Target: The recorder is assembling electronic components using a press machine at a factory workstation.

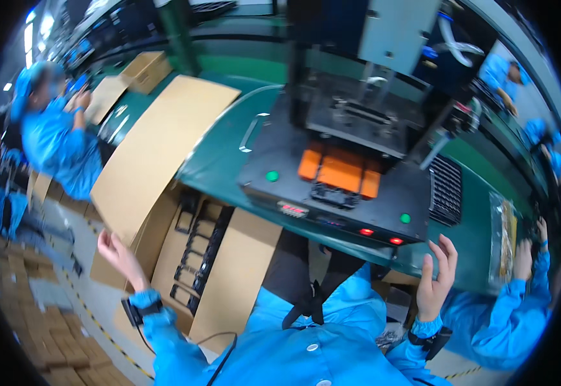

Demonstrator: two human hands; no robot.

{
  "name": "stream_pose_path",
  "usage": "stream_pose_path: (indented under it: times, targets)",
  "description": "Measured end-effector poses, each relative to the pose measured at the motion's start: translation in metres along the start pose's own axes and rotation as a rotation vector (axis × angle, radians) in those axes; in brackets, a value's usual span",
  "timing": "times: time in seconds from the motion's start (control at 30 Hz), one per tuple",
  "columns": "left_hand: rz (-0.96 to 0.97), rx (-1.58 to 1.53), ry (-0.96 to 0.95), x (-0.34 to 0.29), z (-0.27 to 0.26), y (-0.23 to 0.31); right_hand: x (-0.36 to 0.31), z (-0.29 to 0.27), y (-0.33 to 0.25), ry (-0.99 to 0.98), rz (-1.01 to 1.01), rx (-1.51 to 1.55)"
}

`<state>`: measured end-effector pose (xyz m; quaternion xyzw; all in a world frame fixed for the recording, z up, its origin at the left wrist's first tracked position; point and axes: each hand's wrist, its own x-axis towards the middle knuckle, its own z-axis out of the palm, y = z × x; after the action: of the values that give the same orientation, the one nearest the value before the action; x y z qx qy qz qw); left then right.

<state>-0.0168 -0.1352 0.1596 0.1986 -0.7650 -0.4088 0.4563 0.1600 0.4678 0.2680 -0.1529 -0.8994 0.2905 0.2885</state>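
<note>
A green-topped bench [219, 164] fills the middle; past its left edge, striped tape [104, 329] crosses grey floor [103, 302]; bright lights [47, 24] shine beyond its far left corner.

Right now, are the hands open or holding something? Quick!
Left hand: open, empty, by the cardboard.
Right hand: open, empty, near the black machine.

The person's bare left hand [122, 260] extends forward-left, fingers loosely bent. The bare right hand [434, 283] points forward, fingers gently curved, thumb apart. Bright-blue fabric sleeves [168, 331] cover both forearms, held wide apart.
</note>
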Motion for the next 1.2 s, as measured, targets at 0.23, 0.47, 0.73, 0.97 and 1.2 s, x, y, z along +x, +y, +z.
stream_pose_path:
  times: [0.23, 0.47, 0.73, 0.97, 1.2]
  targets:
    - [0.990, -0.396, -0.848, -0.132, 0.077, 0.282, -0.001, -0.012, 0.002, 0.104, -0.009, -0.026]
    - [1.051, -0.352, -0.862, -0.145, 0.120, 0.311, -0.004, -0.057, 0.073, 0.227, 0.124, -0.218]
    - [1.067, -0.263, -0.931, -0.153, 0.124, 0.312, 0.015, -0.106, 0.241, 0.402, 0.268, -0.769]
    - [1.099, -0.162, -1.013, -0.154, 0.122, 0.319, 0.016, -0.067, 0.180, 0.226, 0.135, -0.470]
    - [1.138, -0.128, -0.997, -0.150, 0.123, 0.318, 0.072, -0.044, 0.095, 0.065, -0.234, -0.239]
